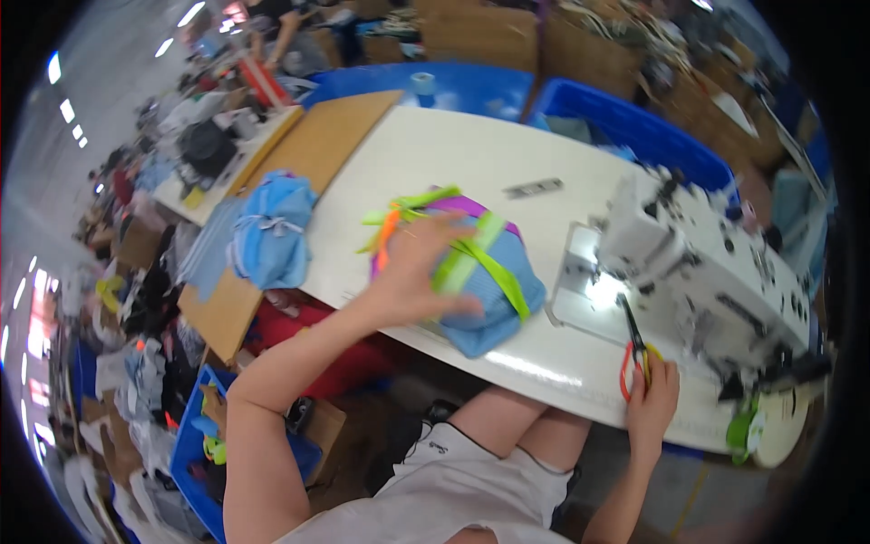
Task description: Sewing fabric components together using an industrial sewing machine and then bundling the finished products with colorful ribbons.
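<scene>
White table [471, 154], left hand [412, 276] on tied blue bundle [489, 281], right hand [652, 399] holding scissors [632, 349]

Tied blue fabric bundle [494, 290], red-handled scissors [633, 354]

Overall light: bright, even indoor daylight tone.
Sources: ceiling strip lamps glare along the left edge and upper left; a small lamp under the sewing machine [707, 263] burns white at centre right.
Shadows: soft, faint on the white table [471, 154].
Blur: left hand [412, 272] smeared by motion; background soft.
Distortion: strong fisheye bending, black corners.
</scene>
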{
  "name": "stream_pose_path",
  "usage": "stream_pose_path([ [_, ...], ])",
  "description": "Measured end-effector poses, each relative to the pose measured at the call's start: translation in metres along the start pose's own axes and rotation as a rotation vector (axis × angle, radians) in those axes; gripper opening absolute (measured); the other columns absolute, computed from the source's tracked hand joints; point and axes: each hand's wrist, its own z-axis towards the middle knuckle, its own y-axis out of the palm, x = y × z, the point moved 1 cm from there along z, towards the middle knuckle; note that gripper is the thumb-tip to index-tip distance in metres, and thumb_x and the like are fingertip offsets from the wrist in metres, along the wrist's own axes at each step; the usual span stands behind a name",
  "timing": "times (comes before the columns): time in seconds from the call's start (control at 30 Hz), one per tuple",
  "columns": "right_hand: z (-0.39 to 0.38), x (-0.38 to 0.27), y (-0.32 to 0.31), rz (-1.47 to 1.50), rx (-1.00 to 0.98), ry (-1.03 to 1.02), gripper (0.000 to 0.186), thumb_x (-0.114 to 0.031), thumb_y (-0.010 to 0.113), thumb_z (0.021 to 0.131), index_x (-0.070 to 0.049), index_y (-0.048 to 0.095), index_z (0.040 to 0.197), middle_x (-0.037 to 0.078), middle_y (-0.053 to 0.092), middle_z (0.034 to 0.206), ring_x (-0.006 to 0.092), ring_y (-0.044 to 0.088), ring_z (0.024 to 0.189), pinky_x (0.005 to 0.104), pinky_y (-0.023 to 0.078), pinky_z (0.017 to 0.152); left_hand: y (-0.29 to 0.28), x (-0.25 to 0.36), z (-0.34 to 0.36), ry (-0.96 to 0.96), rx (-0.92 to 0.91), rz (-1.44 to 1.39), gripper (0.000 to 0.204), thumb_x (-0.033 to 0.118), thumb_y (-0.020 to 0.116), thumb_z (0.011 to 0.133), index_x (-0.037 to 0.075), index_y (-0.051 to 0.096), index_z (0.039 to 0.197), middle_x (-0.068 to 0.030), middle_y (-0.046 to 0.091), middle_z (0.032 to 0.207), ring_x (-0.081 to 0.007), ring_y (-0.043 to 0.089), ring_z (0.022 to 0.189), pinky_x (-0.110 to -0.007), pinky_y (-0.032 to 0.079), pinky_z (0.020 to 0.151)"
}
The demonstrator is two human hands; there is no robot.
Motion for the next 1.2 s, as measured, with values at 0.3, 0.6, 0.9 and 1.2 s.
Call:
stream_pose_path([
  [0.3,0.001,0.003,0.006,0.023,-0.018,0.031,0.032,-0.008,0.058,0.095,0.0,0.059,0.126,0.016,0.055,0.105,0.0347,0.057,0.097,0.0409,0.046,0.086,0.011,0.01,-0.028,0.031,-0.098,0.078,0.087,0.019,0.093,0.053,0.021,0.054,0.131,-0.0117,0.048,0.142,-0.0322,0.04,0.138,-0.059,0.026,0.108],
  [0.6,-0.006,0.016,0.007,0.049,0.017,-0.007,0.031,-0.005,0.062,0.092,0.001,0.061,0.123,0.015,0.055,0.101,0.0337,0.058,0.09,0.0398,0.047,0.08,-0.039,-0.022,-0.039,-0.226,0.747,-0.765,0.038,0.008,0.07,0.09,0.006,0.051,0.123,-0.0023,0.058,0.112,-0.0167,0.058,0.107,-0.031,0.047,0.095],
  [0.9,0.007,0.012,0.016,0.064,0.031,-0.041,0.032,-0.006,0.06,0.092,0.0,0.06,0.124,0.017,0.054,0.105,0.0374,0.056,0.097,0.0431,0.046,0.084,-0.039,-0.103,-0.101,-0.165,0.633,-1.924,0.058,0.057,0.046,0.099,0.016,0.053,0.14,-0.0062,0.063,0.131,-0.0263,0.062,0.118,-0.041,0.049,0.105],
  [1.2,0.028,-0.072,0.019,0.348,0.151,-0.153,0.019,-0.005,0.061,0.096,0.002,0.066,0.113,0.014,0.063,0.102,0.0263,0.062,0.089,0.0356,0.05,0.079,-0.078,-0.02,-0.066,-0.539,0.929,-1.374,0.058,0.041,0.045,0.102,0.005,0.04,0.148,-0.013,0.054,0.143,-0.0284,0.057,0.126,-0.043,0.046,0.108],
])
